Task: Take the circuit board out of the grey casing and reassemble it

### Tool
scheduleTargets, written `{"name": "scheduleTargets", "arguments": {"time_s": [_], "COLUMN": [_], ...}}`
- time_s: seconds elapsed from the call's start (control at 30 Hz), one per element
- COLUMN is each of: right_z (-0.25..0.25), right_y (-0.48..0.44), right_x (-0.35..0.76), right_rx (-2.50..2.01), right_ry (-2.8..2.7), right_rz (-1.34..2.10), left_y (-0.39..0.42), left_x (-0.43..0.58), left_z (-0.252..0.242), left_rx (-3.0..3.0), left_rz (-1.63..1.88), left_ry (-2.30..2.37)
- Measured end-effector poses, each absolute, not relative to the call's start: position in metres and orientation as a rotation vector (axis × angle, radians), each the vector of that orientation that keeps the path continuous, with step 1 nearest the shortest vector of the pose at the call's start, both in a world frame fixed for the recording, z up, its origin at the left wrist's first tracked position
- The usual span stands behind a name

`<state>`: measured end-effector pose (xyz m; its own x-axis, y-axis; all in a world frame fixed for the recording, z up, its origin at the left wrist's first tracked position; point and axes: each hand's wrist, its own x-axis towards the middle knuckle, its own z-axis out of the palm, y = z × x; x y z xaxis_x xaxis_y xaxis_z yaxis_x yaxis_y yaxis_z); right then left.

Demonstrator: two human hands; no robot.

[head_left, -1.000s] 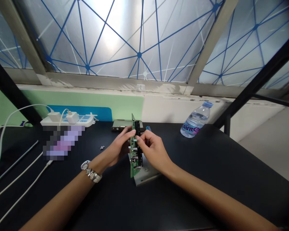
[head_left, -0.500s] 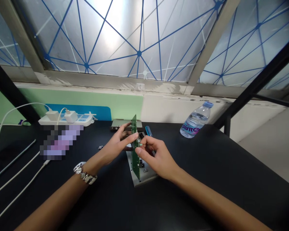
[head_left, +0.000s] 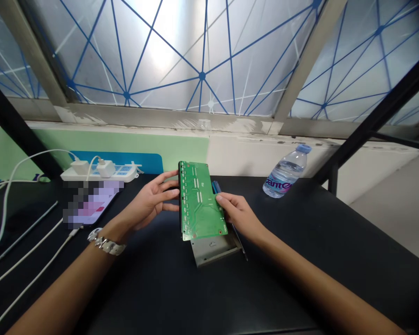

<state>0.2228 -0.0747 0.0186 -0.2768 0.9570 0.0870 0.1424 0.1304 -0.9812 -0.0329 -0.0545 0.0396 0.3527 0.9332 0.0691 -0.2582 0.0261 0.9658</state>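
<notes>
A green circuit board (head_left: 200, 200) is held flat, its solder side facing me, just above a grey metal tray (head_left: 214, 249) on the black table (head_left: 300, 242). My left hand (head_left: 150, 202) grips the board's left edge with fingers and thumb. My right hand (head_left: 240, 214) pinches its right edge, thumb on top. A blue-handled tool (head_left: 215, 186) lies just behind the board, mostly hidden.
A water bottle (head_left: 285, 173) lies on its side at the back right. A white power strip (head_left: 99, 172) with chargers and white cables (head_left: 24, 265) occupies the back left, next to a blurred phone (head_left: 91, 202). A black frame post (head_left: 370, 121) rises at the right.
The board stood on edge between my hands; it has been turned flat with its green back facing up, and my hands moved out to its left and right edges.
</notes>
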Motion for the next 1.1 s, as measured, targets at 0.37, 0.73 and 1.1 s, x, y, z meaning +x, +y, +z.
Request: {"name": "scheduleTargets", "arguments": {"time_s": [0.37,0.73,1.1], "right_z": [0.022,0.033,0.028], "right_y": [-0.087,-0.106,-0.107], "right_x": [0.215,0.201,0.198], "right_rx": [-1.267,-1.319,-1.2], "right_ry": [-1.862,-2.09,-2.014], "right_rz": [0.97,0.852,1.073], "left_y": [-0.065,-0.076,-0.08], "left_x": [-0.002,0.017,0.018], "left_z": [0.023,0.019,0.01], "left_rx": [1.039,1.037,1.2], "left_rz": [1.042,1.164,1.106], "left_ry": [0.632,0.742,0.614]}}
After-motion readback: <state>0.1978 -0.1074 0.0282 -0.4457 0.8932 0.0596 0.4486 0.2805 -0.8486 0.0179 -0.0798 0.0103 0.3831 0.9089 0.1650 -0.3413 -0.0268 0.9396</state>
